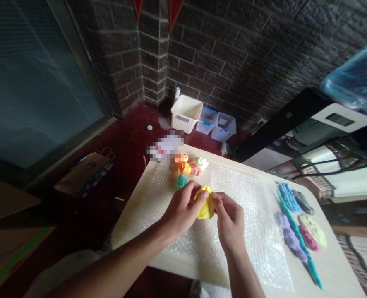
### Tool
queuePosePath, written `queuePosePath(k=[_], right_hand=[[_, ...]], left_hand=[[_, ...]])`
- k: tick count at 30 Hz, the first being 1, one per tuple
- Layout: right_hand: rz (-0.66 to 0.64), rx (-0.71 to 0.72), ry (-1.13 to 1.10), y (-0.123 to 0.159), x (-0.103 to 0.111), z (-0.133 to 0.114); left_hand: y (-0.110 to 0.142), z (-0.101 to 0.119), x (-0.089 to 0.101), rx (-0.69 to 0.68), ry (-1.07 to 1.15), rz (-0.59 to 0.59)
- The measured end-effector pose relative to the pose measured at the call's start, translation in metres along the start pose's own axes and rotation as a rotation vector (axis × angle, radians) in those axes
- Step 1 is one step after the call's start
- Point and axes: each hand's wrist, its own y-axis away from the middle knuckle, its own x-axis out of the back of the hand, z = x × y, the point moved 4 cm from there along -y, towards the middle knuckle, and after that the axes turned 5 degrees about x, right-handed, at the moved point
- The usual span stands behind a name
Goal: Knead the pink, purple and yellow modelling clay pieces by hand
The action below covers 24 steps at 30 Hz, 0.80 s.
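A flattened lump of yellow modelling clay [205, 209] is held up over the table between my two hands. My left hand [185, 207] pinches its left side, thumb laid across the front. On the right edge, the thumb and fingers of my right hand [228, 213] are closed on the same lump. Just beyond my left hand lies a green clay lump [181, 181], partly hidden by the fingers. Behind it sit orange clay [183, 167], pink clay [196, 170] and pale green clay [201, 162]. Bubble wrap [251, 215] is spread beneath my hands.
At the table's right lie a twisted teal clay strip [298, 231], purple clay [290, 238], blue clay [289, 198], grey clay [303, 202], red-pink clay [309, 239] and pale yellow clay [313, 229]. Bins [186, 111] stand by the brick wall; a paper bag [84, 174] is on the floor.
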Motion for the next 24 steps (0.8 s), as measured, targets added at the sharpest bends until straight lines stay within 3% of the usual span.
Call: queuePosePath(k=[6, 14, 18, 24], right_hand=[[-0.004, -0.013, 0.087, 0.000, 0.001, -0.001], [-0.114, 0.118, 0.463, 0.003, -0.010, -0.006], [-0.074, 0.180, 0.493, 0.006, -0.013, -0.005], [0.004, 0.049, 0.346, 0.005, -0.009, -0.003]], left_hand=[[-0.002, 0.004, 0.002, -0.075, -0.140, -0.022], [0.004, 0.010, -0.006, -0.190, -0.478, 0.000], [0.005, 0.008, -0.005, -0.152, -0.442, 0.043], [0.006, 0.012, -0.007, -0.053, -0.204, -0.033]])
